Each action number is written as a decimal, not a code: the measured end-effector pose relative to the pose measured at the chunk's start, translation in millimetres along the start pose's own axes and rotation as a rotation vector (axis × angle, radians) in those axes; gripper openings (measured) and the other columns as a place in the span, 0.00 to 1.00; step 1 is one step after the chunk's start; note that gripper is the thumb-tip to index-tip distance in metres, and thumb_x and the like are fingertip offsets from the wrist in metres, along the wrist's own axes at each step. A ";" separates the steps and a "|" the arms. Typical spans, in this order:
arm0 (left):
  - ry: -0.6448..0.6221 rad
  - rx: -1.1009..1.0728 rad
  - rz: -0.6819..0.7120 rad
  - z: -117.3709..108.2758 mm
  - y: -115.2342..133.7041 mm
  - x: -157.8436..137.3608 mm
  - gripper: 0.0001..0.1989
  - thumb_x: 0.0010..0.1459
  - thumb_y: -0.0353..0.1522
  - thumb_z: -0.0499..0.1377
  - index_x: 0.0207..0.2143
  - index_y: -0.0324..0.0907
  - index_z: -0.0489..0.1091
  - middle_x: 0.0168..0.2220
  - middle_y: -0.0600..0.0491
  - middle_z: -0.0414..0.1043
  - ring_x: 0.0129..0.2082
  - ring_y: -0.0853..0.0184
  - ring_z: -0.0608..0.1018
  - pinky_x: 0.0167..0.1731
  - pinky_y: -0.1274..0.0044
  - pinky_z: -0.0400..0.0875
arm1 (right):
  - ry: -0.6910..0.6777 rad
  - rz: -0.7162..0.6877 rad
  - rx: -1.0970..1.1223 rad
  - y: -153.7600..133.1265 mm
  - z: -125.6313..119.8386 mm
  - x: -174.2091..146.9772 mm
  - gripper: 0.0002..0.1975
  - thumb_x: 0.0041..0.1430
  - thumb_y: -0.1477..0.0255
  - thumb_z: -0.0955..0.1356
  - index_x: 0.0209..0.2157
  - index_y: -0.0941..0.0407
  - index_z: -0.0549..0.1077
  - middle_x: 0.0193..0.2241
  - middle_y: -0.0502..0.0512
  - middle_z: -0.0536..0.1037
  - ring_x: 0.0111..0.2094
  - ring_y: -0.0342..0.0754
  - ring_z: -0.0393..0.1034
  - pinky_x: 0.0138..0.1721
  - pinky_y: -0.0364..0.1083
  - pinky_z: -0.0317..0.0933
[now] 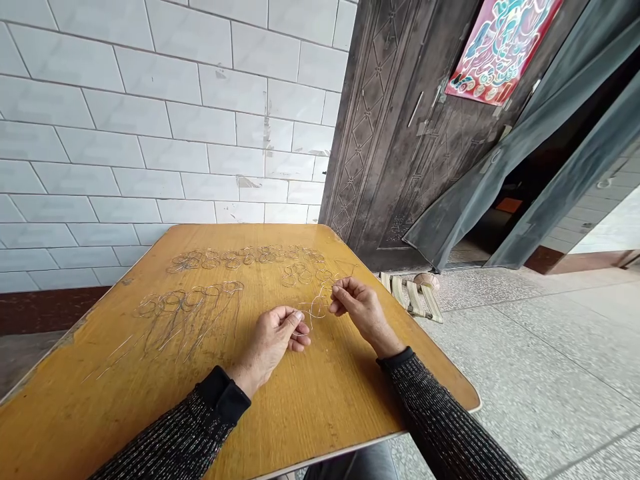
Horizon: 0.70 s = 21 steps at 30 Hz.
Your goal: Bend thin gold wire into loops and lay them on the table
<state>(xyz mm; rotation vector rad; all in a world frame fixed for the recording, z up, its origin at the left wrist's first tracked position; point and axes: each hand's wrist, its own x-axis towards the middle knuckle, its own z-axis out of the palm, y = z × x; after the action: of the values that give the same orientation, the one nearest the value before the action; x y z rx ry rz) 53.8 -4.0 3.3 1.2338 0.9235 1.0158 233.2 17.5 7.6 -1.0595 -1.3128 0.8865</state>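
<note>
Between my two hands, just above the table, is a thin wire [313, 313] bent into a small loop. My left hand [280, 339] pinches one part of it between thumb and forefinger. On the other side my right hand [361, 308] pinches the wire with closed fingertips. Left of my hands lies a group of wire pieces [183, 300] with rings at one end and long straight tails. A row of wire rings [245, 257] stretches across the far part of the table, and a few more wire rings [301, 274] lie just beyond my hands.
The wooden table [310, 413] has a pale edge and rounded corners. White wall tiles [175, 133] rise behind it. At the right stand a dark carved door [380, 133] and a grey curtain [480, 187]. A striped folding stool [413, 295] is on the floor beside the table.
</note>
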 end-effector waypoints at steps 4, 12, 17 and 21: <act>0.021 -0.033 0.038 -1.1 -1.4 1.1 0.12 0.51 0.38 0.56 0.29 0.37 0.65 0.24 0.54 0.68 0.21 0.72 0.73 0.21 0.81 0.66 | 0.006 -0.003 -0.044 1.0 0.8 0.0 0.11 0.51 0.64 0.66 0.24 0.57 0.64 0.14 0.47 0.69 0.16 0.39 0.64 0.19 0.39 0.58; 0.023 -0.033 0.036 -2.1 -0.8 0.9 0.12 0.52 0.38 0.56 0.28 0.37 0.65 0.24 0.54 0.67 0.20 0.73 0.73 0.20 0.82 0.65 | 0.001 -0.032 -0.131 1.5 1.5 -1.1 0.12 0.50 0.62 0.65 0.24 0.57 0.64 0.18 0.47 0.68 0.18 0.41 0.67 0.18 0.40 0.58; 0.025 -0.073 0.014 -1.8 -0.7 1.6 0.10 0.52 0.37 0.55 0.29 0.36 0.65 0.24 0.53 0.68 0.21 0.72 0.74 0.21 0.81 0.67 | -0.012 -0.072 -0.230 -0.6 3.6 -4.4 0.08 0.52 0.67 0.64 0.25 0.57 0.65 0.16 0.46 0.68 0.19 0.41 0.67 0.20 0.39 0.57; 0.056 -0.152 -0.004 -3.6 -2.4 3.2 0.10 0.52 0.36 0.56 0.29 0.36 0.65 0.25 0.53 0.69 0.22 0.73 0.74 0.23 0.81 0.67 | -0.018 -0.081 -0.252 -2.4 4.8 -5.9 0.07 0.53 0.68 0.64 0.26 0.57 0.65 0.17 0.47 0.68 0.20 0.42 0.68 0.21 0.40 0.57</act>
<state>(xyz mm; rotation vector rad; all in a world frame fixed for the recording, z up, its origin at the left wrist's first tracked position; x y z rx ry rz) 51.6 0.0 0.5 1.0812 0.8749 1.1015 227.8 11.7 7.9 -1.1853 -1.4997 0.6832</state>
